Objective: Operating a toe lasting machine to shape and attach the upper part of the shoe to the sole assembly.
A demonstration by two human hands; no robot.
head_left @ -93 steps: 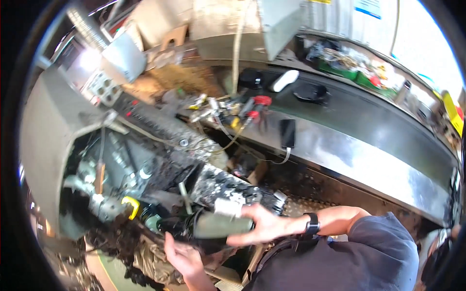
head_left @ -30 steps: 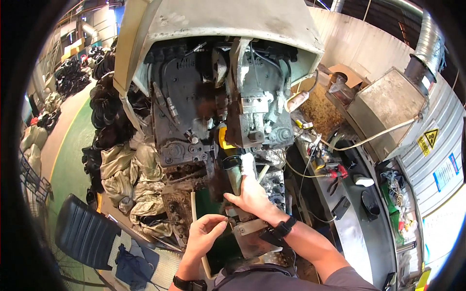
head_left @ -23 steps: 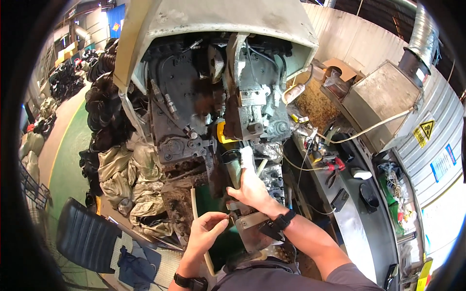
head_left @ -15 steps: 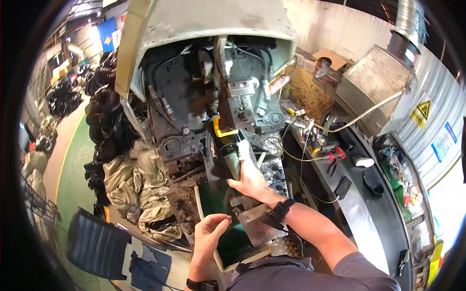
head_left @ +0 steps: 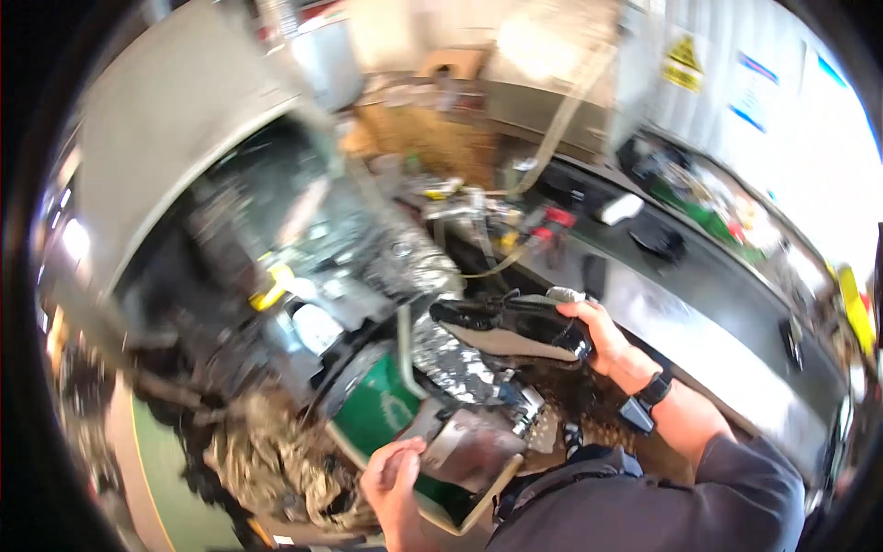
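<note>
right hand (head_left: pixel 602 336), centre right of the frame, wrapped around the near end of a dark, glossy, elongated part (head_left: pixel 510 322) lifted clear above the machinery; fingers curled shut over its top edge, thumb hidden beneath. black wristband (head_left: pixel 648 397) on the same forearm. left hand (head_left: pixel 395 478), lower centre, fingers folded against the edge of a grey metal piece (head_left: pixel 464 446) seated beside a green housing (head_left: pixel 382 405); blur too strong to tell whether gripping or only resting. opened engine bay (head_left: pixel 303 267) filling the left and centre, with a yellow handle (head_left: pixel 271 285) at centre left and a crumpled cloth (head_left: pixel 267 455) at lower left. long dark table (head_left: pixel 699 294) curving across the right, carrying red-handled tools (head_left: pixel 552 221), a white object (head_left: pixel 618 208) and a black round item (head_left: pixel 660 241).

handling, judged from appearance: dark part probably rigid and moderately heavy, its sheen suggesting an oily, slippery surface; firm full-hand grasp near the thicker end advisable, with support under the far tip to stop tilting. thin hoses or wires at its upper edge likely fragile, best left untouched.
</note>
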